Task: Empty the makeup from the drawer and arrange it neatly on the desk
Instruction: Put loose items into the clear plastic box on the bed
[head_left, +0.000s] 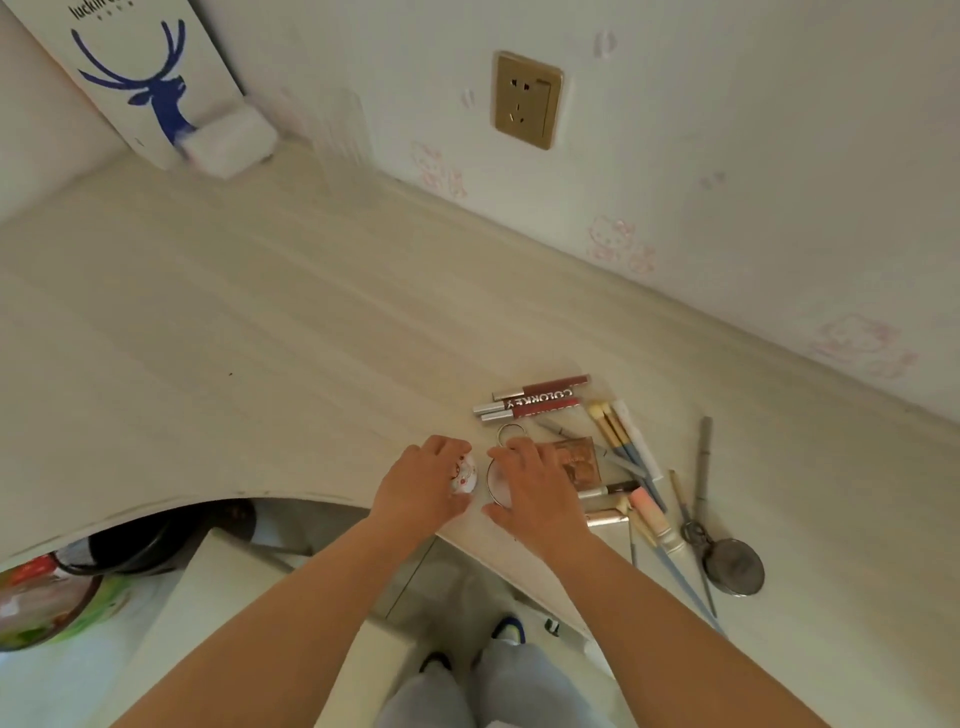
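Note:
My left hand (423, 483) grips a small round white compact with a red print (464, 474) near the desk's front edge. My right hand (535, 486) lies flat over a round clear case with a metal ring (511, 432), its fingers straight. Beside it sit a bronze palette (576, 460), three red lip gloss tubes (540, 399), several brushes (618, 426), small tubes (613, 491) and a pink stick (647, 506). The open white drawer (223, 597) is below the desk, its inside mostly hidden by my arms.
A pale wooden desk (260, 322) runs along a wall with a gold socket (527, 98). Small scissors (688, 514), a dark pencil (704, 462) and a round metal mirror (737, 566) lie at the right. A deer-print paper bag (140, 78) stands at the back left.

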